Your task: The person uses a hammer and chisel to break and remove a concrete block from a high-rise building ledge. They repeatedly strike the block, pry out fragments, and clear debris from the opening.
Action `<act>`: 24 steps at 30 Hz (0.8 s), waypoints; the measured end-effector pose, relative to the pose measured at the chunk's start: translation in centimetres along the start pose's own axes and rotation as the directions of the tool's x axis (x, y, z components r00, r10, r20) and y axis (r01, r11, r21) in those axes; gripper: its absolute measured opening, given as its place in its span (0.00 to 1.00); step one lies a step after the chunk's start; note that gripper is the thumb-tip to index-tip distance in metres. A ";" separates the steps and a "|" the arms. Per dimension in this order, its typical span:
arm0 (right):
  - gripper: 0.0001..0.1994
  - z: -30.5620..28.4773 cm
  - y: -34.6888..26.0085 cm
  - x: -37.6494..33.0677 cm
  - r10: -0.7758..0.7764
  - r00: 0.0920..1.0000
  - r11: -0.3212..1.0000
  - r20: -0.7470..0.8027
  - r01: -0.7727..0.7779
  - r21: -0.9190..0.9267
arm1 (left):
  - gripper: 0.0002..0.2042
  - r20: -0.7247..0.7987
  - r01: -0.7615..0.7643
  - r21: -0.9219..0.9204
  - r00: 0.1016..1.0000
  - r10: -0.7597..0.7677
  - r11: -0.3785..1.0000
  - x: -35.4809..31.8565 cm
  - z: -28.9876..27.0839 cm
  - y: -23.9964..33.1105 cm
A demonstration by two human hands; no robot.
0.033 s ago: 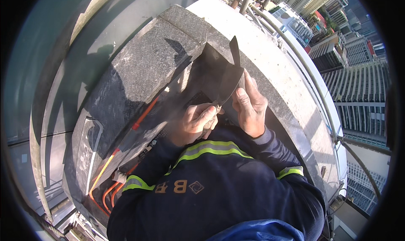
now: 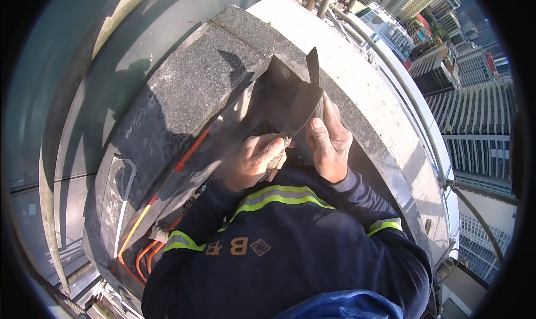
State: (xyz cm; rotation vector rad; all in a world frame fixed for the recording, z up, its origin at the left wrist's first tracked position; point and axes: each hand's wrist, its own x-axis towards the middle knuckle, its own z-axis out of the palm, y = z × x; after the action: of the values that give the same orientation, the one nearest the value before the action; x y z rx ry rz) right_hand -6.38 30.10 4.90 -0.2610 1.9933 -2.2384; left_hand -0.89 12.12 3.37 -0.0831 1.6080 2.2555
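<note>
My left hand point(image 2: 254, 161) is closed around a rough, greyish-brown handle-like piece point(image 2: 276, 161) that looks crusted. From its top a dark, thin, curved blade point(image 2: 306, 104) runs up toward my right hand point(image 2: 329, 143). The thumb and straightened fingers of that hand pinch the blade's right edge. A narrow, pointed dark strip point(image 2: 314, 67) stands up above the blade; whether the two are one piece I cannot tell. Both hands are close together in front of my chest, over a dark hollow between stone slabs. A dusty haze hangs left of the blade.
Grey stone slabs point(image 2: 190, 67) curve around me on the left and far side. A pale ledge point(image 2: 357, 79) lies to the right, with metal scaffold tubes point(image 2: 399, 79) beyond it and tall buildings far below. Orange cables point(image 2: 146, 257) run through the hollow at the lower left.
The pointed strip's tip has shifted slightly right, and my right hand has moved a little left. Both hands keep their grip.
</note>
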 end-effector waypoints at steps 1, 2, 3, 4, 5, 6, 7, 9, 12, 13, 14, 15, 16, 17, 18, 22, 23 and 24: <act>0.22 0.2 0.2 -0.7 -0.079 0.996 0.992 0.037 0.082 -0.096 | 0.23 0.003 -0.034 0.004 0.999 0.034 0.999 0.0 -0.9 0.5; 0.22 0.0 1.1 -1.1 -0.108 0.990 0.989 0.095 0.116 -0.087 | 0.23 -0.087 -0.077 -0.024 0.993 0.074 0.997 0.1 -1.7 0.3; 0.22 -0.3 1.7 -1.3 -0.136 0.979 0.986 0.152 0.149 -0.076 | 0.24 -0.146 -0.103 -0.019 0.984 0.099 0.994 0.1 -2.0 0.6; 0.23 -0.4 0.8 -1.0 0.011 0.987 0.993 0.162 -0.031 0.118 | 0.24 -0.179 -0.116 0.017 0.977 0.118 0.993 0.0 -2.4 0.6; 0.20 -0.8 0.8 -0.2 -0.020 0.989 0.991 0.148 0.000 0.131 | 0.24 -0.216 -0.130 0.051 0.967 0.138 0.990 -0.2 -2.7 0.5; 0.18 -1.3 0.6 0.9 -0.020 0.995 0.971 0.096 -0.004 0.240 | 0.24 -0.174 -0.157 0.015 0.972 0.157 0.988 -0.3 -3.0 0.3; 0.19 -1.4 0.2 1.9 -0.010 0.999 0.937 0.040 -0.004 0.349 | 0.24 -0.131 -0.178 -0.020 0.976 0.174 0.984 -0.6 -3.4 -0.2; 0.19 -0.8 -1.1 4.1 0.275 0.951 0.723 0.144 -0.303 0.621 | 0.25 -0.047 -0.144 -0.085 0.989 0.140 0.986 -0.8 -3.4 -0.1; 0.20 1.0 1.2 2.3 0.255 0.836 0.499 0.485 -0.544 0.675 | 0.22 0.038 -0.142 -0.130 0.988 0.148 0.981 -0.6 -1.9 0.0; 0.20 1.5 1.4 0.9 0.263 0.838 0.612 0.479 -0.528 0.588 | 0.23 0.028 -0.139 -0.128 0.989 0.143 0.982 -0.7 -2.3 0.1; 0.20 1.6 1.5 0.0 0.234 0.838 0.647 0.492 -0.512 0.564 | 0.23 0.009 -0.139 -0.129 0.990 0.141 0.982 -1.1 -2.9 0.2; 0.21 1.3 1.5 -0.4 0.205 0.838 0.681 0.506 -0.493 0.541 | 0.24 -0.008 -0.139 -0.130 0.990 0.139 0.982 -1.4 -3.4 0.4; 0.21 0.6 1.5 -0.2 0.217 0.813 0.652 0.541 -0.533 0.539 | 0.25 -0.045 -0.138 -0.114 0.990 0.133 0.984 -1.9 -3.7 0.4; 0.22 -0.4 2.1 0.3 0.154 0.796 0.649 0.585 -0.528 0.548 | 0.25 -0.092 -0.138 -0.117 0.988 0.128 0.983 -2.1 -3.9 0.4; 0.23 -1.4 2.5 0.5 0.140 0.797 0.677 0.587 -0.510 0.531 | 0.25 -0.137 -0.138 -0.120 0.983 0.121 0.983 -2.3 -4.0 0.5; 0.22 -2.3 1.3 2.2 0.181 0.887 0.642 0.424 -0.433 0.633 | 0.22 -0.253 -0.218 0.198 0.931 0.264 0.956 -2.1 -5.3 -0.1; 0.23 -2.0 0.5 2.7 0.181 0.919 0.705 0.350 -0.370 0.605 | 0.20 -0.263 -0.239 0.324 0.907 0.330 0.915 -2.1 -5.1 0.4; 0.20 -1.5 -0.2 2.6 0.161 0.952 0.833 0.261 -0.272 0.482 | 0.15 -0.344 -0.205 0.345 0.880 0.327 0.916 -2.4 -4.5 1.0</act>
State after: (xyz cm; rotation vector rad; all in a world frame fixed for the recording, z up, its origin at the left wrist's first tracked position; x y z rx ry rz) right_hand -9.27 31.06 5.01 -0.1849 1.1890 -2.3683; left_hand 0.30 7.09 3.30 -0.2665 2.2913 2.2637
